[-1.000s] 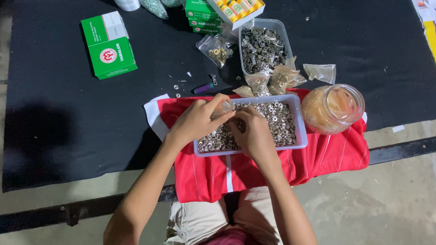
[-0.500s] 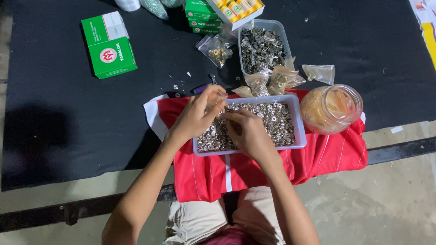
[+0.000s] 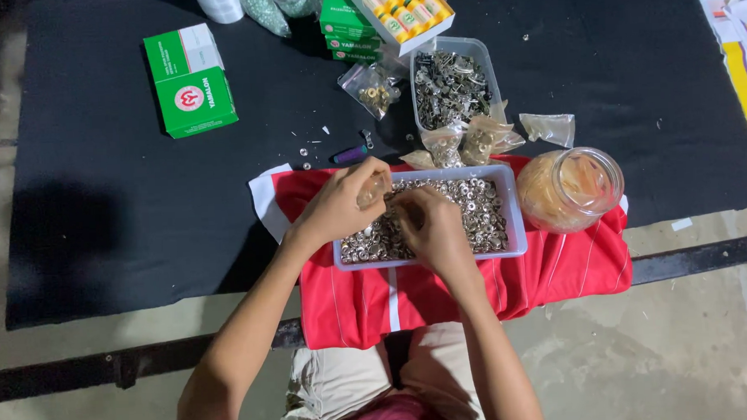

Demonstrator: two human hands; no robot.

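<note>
Left hand [image 3: 340, 204] pinched a small clear bag [image 3: 373, 188] over the tray [image 3: 515, 230] of metal rings [image 3: 481, 219]; right hand [image 3: 436, 228] pinched rings; holding the bag mouth wide seemed wise

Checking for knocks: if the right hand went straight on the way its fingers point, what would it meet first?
Probably the left hand, just ahead of the right hand over the tray of metal rings; depth is unclear.

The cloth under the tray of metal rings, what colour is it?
Red with thin white stripes, the cloth shows best in the head view.
</note>
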